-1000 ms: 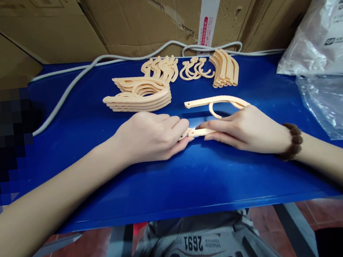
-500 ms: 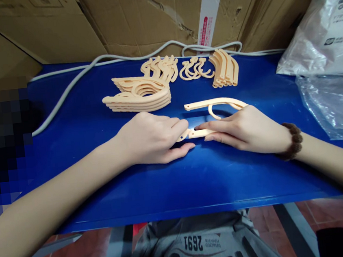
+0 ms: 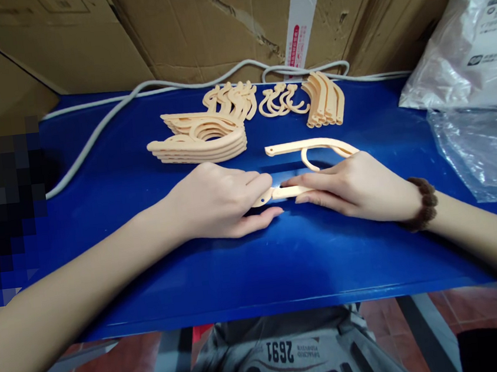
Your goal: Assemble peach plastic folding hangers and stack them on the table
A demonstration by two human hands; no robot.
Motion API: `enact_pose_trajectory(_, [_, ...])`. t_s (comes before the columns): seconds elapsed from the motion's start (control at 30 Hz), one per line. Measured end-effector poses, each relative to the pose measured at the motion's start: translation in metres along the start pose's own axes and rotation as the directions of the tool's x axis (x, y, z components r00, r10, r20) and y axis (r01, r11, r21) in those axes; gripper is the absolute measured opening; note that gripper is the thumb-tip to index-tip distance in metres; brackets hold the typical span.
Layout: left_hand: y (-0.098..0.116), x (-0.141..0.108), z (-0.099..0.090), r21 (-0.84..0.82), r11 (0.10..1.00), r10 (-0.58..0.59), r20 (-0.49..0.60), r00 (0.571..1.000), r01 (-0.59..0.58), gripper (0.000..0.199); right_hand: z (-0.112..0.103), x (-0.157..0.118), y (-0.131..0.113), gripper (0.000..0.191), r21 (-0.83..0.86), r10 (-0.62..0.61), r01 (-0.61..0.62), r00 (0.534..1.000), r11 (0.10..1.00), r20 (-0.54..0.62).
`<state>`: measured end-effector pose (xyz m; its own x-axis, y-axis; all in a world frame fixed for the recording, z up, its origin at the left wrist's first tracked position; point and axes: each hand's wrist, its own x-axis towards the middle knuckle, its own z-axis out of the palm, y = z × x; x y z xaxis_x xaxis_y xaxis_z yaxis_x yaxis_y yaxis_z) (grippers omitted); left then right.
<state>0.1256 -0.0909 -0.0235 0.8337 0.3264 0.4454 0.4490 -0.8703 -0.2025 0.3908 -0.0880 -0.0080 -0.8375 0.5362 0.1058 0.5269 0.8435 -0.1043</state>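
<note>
Between my hands, over the blue table [image 3: 257, 268], is a cream plastic assembly. My left hand [image 3: 227, 200] is closed around a small cream piece [image 3: 262, 199] with a hole at its end; most of it is hidden by the fingers. My right hand [image 3: 346, 190] pinches a cream arm [image 3: 287, 192] whose end meets that small piece. A longer curved cream arm [image 3: 301, 145] with a hook [image 3: 309, 160] below it runs behind the right hand, where their joint is hidden.
Behind lie a stack of cream folded hangers [image 3: 200, 146], wavy pieces [image 3: 231, 100], hooks [image 3: 281, 99] and curved arms [image 3: 325, 100]. A white cable [image 3: 104, 121] crosses the back before cardboard boxes [image 3: 197, 31]. Plastic bags [image 3: 453, 64] lie at right.
The held arm has shifted very slightly and its end hole no longer shows, as if it has turned a little. Both hands keep nearly the same place.
</note>
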Motion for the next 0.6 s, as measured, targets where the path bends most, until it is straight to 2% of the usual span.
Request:
enact_pose_trajectory(0.23, [-0.0033,0.0006,-0.0014,-0.066,0.998,-0.009,0.052,0.999,0.013,0.033,0.0018,-0.0010,-0.0019,0.043,-0.045,-0.043,0.039,0.996,0.998,-0.078])
enact_pose_trajectory(0.43, [-0.0052,0.0012,-0.0039,-0.069,0.996,-0.053,0.081,0.995,0.058,0.031,0.0021,-0.0015,-0.0064,0.044,-0.150,0.005,-0.023,0.992,0.988,-0.122])
enact_pose_trajectory(0.6, [-0.0053,0.0010,-0.0043,-0.046,0.996,-0.072,0.047,0.996,0.074,0.026,-0.0006,-0.0016,-0.0062,0.046,-0.200,0.001,-0.032,0.989,0.979,-0.150])
